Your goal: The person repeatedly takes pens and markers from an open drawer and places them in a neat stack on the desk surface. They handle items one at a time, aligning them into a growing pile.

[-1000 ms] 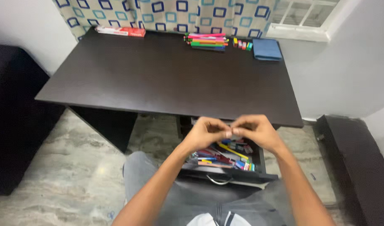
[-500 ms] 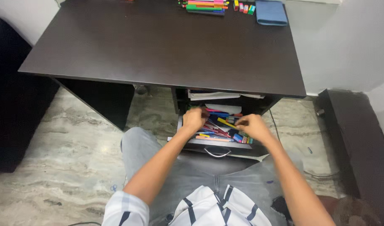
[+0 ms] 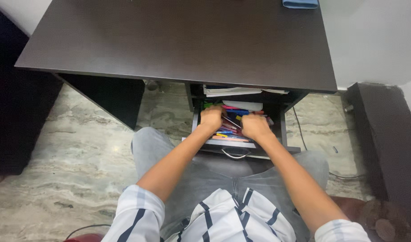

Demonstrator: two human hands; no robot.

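Hidden: fingertips of both hands, buried among the drawer contents; whether either one actually grips an item cannot be told. Far end of drawer shaded by the dark desk (image 3: pixel 178 40). Blue cloth (image 3: pixel 300 3) cut off at the top edge.

Left hand (image 3: pixel 212 118): fingers curled down, resting on the pens and markers (image 3: pixel 230 129).

Right hand (image 3: pixel 255 126): knuckles up, fingers bent into the same heap.

Open drawer (image 3: pixel 230 144): near the person's knees, under the desk's right side; the coloured pens lie between and beneath both hands. Papers (image 3: pixel 225 91) on the shelf above.

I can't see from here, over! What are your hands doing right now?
Both hands, left hand and right hand, down in the open drawer. Fingers buried among coloured pens; grip unclear. Nothing blocking.
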